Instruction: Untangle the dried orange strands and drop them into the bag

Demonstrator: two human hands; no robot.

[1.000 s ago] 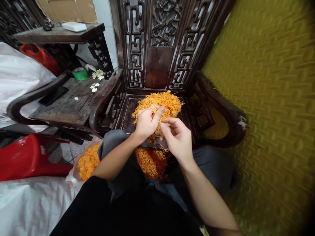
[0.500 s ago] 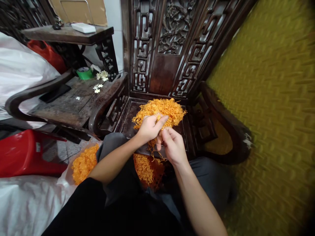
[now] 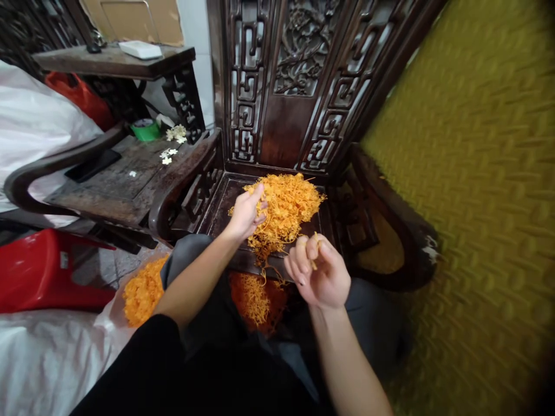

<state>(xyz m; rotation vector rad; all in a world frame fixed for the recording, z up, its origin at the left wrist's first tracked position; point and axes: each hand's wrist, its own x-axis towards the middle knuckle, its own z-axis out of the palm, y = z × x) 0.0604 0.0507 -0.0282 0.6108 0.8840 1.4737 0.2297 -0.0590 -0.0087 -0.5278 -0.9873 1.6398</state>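
A heap of orange stringy strands (image 3: 288,202) lies on the seat of a dark carved wooden chair (image 3: 281,133), some strands trailing over its front edge. At the heap's left side, my left hand (image 3: 246,216) is closed with the thumb up; what its fingers hold is hidden against the orange. My right hand (image 3: 323,274) is turned palm up, apart from the heap at its lower right. Pinched between its thumb and fingers is a short yellow stem-like strand (image 3: 314,264). Below the seat edge, more strands fill a reddish container (image 3: 277,300).
To the left, a clear bag of orange pieces (image 3: 145,289) sits by a red plastic stool (image 3: 32,268). Green tape (image 3: 146,132) and white flowers (image 3: 177,134) lie on another wooden seat (image 3: 117,190). A yellow textured surface (image 3: 477,173) rises on the right.
My hands have parted from over the front of the heap. The left moved left; the right moved right and down, turning palm up with the yellow strand.
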